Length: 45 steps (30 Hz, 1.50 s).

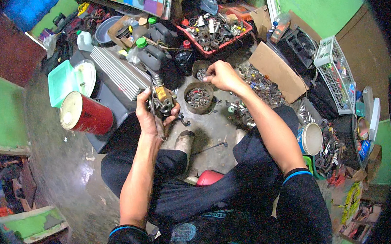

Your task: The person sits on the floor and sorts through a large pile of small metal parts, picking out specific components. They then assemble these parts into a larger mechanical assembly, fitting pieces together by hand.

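My left hand is closed around a metal mechanism with a yellowish part on top. A coil spring hangs down from it beside my palm. My right hand is at the far small round tin, its thumb and fingers pinched together over the small metal pieces inside. What the fingertips hold, if anything, is too small to make out. Just nearer stands a second round tin, filled with screws and other small hardware. A small dark part lies on the floor below my left hand.
A red crate heaped with metal parts stands at the back. Loose hardware spreads right of the tins, against a cardboard sheet. At left stands a red can. A thin dark tool lies between my feet.
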Available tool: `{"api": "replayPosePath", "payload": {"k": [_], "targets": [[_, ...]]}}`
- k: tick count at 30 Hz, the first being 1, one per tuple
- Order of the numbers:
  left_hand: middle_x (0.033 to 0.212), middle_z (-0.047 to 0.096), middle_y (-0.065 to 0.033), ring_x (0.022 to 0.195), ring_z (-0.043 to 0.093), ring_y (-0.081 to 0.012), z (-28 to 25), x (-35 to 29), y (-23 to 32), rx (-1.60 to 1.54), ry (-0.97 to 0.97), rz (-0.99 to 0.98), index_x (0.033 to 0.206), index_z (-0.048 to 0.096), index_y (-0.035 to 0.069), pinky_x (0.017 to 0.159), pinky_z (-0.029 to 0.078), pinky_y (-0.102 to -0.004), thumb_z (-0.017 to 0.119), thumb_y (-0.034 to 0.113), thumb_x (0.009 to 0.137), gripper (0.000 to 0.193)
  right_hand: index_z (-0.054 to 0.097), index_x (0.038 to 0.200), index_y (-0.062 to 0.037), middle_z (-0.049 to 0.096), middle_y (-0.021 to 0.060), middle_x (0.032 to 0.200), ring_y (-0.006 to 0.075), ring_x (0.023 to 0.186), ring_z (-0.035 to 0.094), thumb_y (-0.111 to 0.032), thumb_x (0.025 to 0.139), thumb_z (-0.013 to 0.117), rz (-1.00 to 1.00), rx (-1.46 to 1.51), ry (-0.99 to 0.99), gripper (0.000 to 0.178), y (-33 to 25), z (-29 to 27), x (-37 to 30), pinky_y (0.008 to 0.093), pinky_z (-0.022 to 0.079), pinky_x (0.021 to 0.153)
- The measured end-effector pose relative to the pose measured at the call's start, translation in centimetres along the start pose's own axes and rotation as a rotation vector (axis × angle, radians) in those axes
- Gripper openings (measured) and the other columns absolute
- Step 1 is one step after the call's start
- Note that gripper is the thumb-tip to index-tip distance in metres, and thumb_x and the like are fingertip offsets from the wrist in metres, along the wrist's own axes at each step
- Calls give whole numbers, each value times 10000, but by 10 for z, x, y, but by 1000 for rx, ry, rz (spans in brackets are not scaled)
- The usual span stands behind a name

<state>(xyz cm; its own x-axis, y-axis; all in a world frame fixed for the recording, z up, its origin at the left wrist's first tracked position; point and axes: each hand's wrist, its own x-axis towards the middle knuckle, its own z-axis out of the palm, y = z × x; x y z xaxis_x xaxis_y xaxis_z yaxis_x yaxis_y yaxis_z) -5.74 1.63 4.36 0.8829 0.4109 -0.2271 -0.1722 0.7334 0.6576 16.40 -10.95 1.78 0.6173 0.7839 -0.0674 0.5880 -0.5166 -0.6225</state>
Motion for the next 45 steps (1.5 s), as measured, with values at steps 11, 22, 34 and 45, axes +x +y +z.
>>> {"api": "replayPosePath", "payload": {"k": [11,22,34,45], "targets": [[962,599,-120,686,516,-205,-12,-2,-9,-541,-245,-124,1048,572,-13,409,401,-266,452,533,887,582,700,956,-55,672,221,823,355,786,676,-141,797,649,-172,131,263,187,-32,4,-4,411,523,753],[910,630,-111,773,586,-234,-3,3,-16,-432,-93,-120,1006,593,41,427,399,-268,429,523,894,521,686,968,-23,685,140,915,244,834,677,-86,784,684,-439,434,245,194,-71,-7,-51,346,516,741],[814,639,-52,681,605,-175,15,-5,-18,-149,97,-82,1038,606,86,547,522,-367,399,561,891,539,689,948,-1,668,127,888,243,804,651,-147,722,769,-448,441,96,281,-87,6,-68,329,499,696],[910,653,-39,735,622,-163,-7,7,-30,16,109,-206,1082,597,115,496,496,-318,317,540,950,525,664,910,1,673,156,784,265,664,674,-76,764,691,-456,422,356,167,-94,1,-73,340,513,613]]}}
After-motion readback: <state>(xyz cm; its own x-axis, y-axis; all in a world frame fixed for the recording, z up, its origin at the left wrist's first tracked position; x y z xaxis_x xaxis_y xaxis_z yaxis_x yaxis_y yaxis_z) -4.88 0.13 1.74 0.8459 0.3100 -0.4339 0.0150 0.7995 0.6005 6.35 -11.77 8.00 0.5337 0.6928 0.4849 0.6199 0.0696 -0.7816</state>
